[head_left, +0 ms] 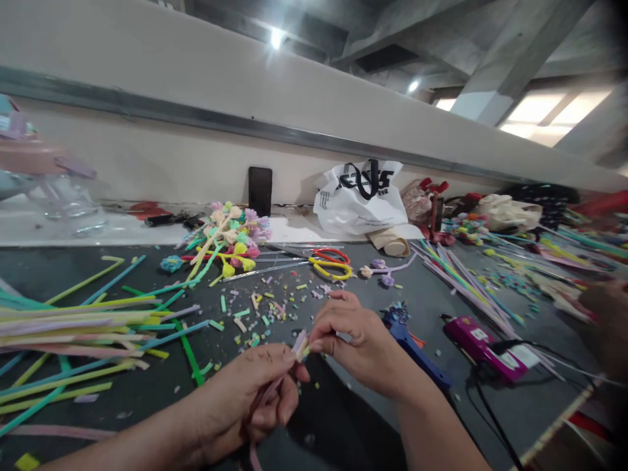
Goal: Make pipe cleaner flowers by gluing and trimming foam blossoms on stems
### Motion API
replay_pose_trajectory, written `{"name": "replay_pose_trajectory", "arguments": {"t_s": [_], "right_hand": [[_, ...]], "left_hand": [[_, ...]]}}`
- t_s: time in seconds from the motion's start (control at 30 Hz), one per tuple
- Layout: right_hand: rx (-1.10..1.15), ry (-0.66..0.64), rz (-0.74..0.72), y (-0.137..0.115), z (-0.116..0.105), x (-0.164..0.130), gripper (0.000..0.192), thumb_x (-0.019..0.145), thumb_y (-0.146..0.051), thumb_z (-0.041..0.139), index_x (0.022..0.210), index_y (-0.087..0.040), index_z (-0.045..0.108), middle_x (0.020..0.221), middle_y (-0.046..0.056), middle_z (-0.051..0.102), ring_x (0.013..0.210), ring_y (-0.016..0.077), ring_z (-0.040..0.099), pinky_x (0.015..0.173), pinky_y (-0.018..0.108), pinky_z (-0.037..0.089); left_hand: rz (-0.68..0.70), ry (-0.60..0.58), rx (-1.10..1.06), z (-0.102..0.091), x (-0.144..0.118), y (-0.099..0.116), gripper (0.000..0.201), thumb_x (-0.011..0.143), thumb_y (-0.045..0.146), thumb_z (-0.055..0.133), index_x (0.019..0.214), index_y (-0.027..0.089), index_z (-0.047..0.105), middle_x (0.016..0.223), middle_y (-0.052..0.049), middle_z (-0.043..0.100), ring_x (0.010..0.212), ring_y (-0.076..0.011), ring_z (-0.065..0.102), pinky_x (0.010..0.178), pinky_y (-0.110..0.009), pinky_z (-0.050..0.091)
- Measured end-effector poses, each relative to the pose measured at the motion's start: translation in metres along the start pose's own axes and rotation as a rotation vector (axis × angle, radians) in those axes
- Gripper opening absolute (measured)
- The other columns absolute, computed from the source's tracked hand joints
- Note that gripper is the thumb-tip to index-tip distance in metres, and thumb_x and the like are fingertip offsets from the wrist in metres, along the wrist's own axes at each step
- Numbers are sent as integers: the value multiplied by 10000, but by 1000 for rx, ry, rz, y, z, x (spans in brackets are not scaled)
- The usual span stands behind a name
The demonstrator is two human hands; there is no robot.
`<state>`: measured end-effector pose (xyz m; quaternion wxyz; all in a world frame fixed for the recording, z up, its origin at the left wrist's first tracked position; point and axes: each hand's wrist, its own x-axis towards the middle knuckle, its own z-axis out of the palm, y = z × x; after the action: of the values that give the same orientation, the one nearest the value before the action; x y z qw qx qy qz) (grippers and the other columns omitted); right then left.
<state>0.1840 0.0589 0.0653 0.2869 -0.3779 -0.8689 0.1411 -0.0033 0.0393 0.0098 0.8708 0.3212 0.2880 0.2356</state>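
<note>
My left hand (258, 396) is closed around a pale pink-lilac pipe cleaner (269, 391), whose tail hangs below the palm. At its upper end sits a small cluster of lilac and cream pieces (300, 345). My right hand (350, 337) pinches that cluster from the right, thumb and forefinger together at a pale yellow bit. Just beyond both hands, short cut pieces (277, 307) of pipe cleaner lie scattered. A blue hot glue gun (417, 353) rests right of my right hand, its nozzle end crusted with bits.
Long pipe cleaners (73, 327) are heaped at left. Behind lie a bunch of fuzzy flowers (228, 239), red and yellow-handled scissors (331, 267), a phone (260, 190) and a white bag (360, 199). At right sit a magenta box (483, 347) with cables and another person's blurred hand (606, 307).
</note>
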Motion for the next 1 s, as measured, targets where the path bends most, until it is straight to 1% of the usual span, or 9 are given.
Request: {"name": "replay_pose_trajectory", "arguments": {"t_s": [0.2, 0.43, 0.6, 0.73, 0.9, 1.0], "right_hand": [[-55, -2, -32, -4, 5, 3, 136, 769, -119, 634, 662, -176, 573, 646, -51, 623, 655, 84, 573, 927, 353, 253], [-95, -11, -31, -6, 6, 2, 155, 785, -111, 598, 654, -184, 561, 635, -51, 605, 654, 93, 563, 942, 377, 240], [-66, -35, 34, -5, 7, 1, 148, 752, -116, 635, 666, -189, 539, 648, -56, 582, 655, 97, 553, 936, 373, 252], [-19, -53, 86, -5, 7, 3, 165, 738, -125, 653, 655, -187, 524, 629, -54, 560, 619, 101, 528, 886, 357, 300], [15, -62, 80, -4, 8, 4, 171, 743, -138, 652, 635, -182, 527, 605, -49, 563, 611, 106, 517, 823, 330, 338], [21, -67, 75, -5, 9, 4, 160, 742, -132, 655, 637, -179, 544, 609, -46, 574, 619, 104, 520, 828, 325, 335]], "left_hand": [[-19, 8, 13, 1, 0, 2, 274, 827, 422, 466, 803, 162, 545, 451, 50, 500, 300, -14, 203, 316, -168, 81], [11, -1, 53, 1, -1, 4, 268, 830, 420, 455, 796, 167, 535, 442, 57, 488, 289, -14, 192, 314, -170, 74], [23, -7, 77, 1, -2, 4, 272, 835, 421, 436, 792, 171, 532, 433, 63, 470, 293, -21, 149, 310, -173, 77], [41, -19, 92, 1, -3, 3, 270, 836, 415, 428, 787, 171, 532, 430, 58, 474, 294, -26, 145, 308, -174, 84], [44, 3, 112, 4, -4, 5, 294, 823, 448, 436, 770, 172, 525, 413, 59, 475, 289, -29, 144, 306, -175, 89], [32, 10, 121, 5, -4, 5, 323, 817, 477, 433, 759, 172, 521, 406, 59, 471, 289, -30, 156, 308, -176, 94]]}}
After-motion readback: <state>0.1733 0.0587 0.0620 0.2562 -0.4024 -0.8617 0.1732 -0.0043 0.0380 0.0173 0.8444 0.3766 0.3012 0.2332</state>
